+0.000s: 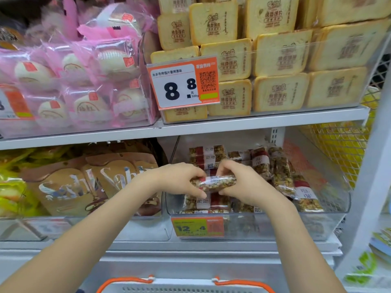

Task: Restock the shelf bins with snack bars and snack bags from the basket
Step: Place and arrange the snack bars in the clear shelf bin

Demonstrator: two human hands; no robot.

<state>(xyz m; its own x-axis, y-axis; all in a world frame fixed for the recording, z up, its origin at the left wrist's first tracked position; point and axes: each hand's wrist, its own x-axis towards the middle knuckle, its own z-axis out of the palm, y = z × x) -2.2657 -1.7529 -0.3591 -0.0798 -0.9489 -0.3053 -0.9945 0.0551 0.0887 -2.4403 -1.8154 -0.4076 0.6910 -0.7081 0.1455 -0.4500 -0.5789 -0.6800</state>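
At the bottom edge, only the rim and two orange handles of the basket [186,287] show; its contents are cut off. Above it, both bare forearms reach up to the lower shelf. The left hand [179,178] and right hand [239,182] together hold one clear-wrapped nut bar [213,182] lying level over the front of the clear bin [317,225]. The left fingers [198,193] curl round its left end, thumb below; the right hand's fingers wrap its right end, though their tips are hidden behind the bar and the hand itself.

Inside the bin lie more nut bars [281,172], some flat in a stack behind the hands, others leaning along the right side; the ones under the hands are partly covered. An orange price tag [197,227] on the bin front reads 12.4, its small print too blurred to read.

To the left sit brown snack bags [118,180], partly hidden by the left forearm, and yellow-green packets [14,187] cut off at the frame edge.

On the upper shelf, toast-shaped packs [279,58] fill a clear bin behind a tag [183,83] marked 8.8, beside pink-wrapped round buns [84,81]. Behind a wire mesh panel [338,149] at right, yellow goods are indistinct.
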